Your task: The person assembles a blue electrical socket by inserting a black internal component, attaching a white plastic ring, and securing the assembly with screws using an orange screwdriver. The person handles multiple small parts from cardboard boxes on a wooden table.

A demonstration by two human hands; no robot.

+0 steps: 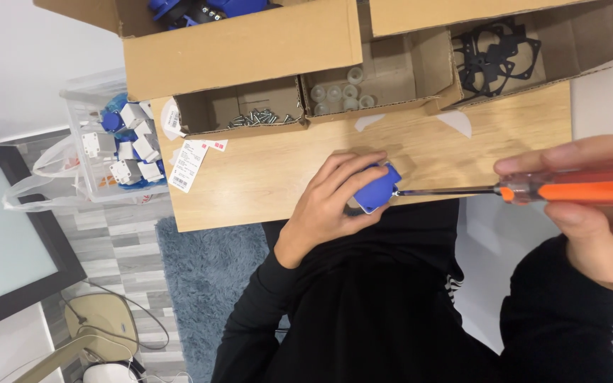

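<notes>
Left hand (328,202): your fingers curl tight around the blue plastic part (376,189), bracing it at the wooden board's (278,181) near edge.
Right hand (597,213): you clasp the orange-handled screwdriver (533,191), its tip meeting the part sideways.
Screws (260,117): in a cardboard tray (207,110) just beyond.

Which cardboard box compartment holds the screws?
The leftmost small compartment holds the screws; the middle one holds clear caps, the right one black frames.

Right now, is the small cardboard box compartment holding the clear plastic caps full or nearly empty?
Nearly empty. The small cardboard box compartment shows only a handful of clear plastic caps clustered at one side, with bare cardboard floor over the rest.
</notes>
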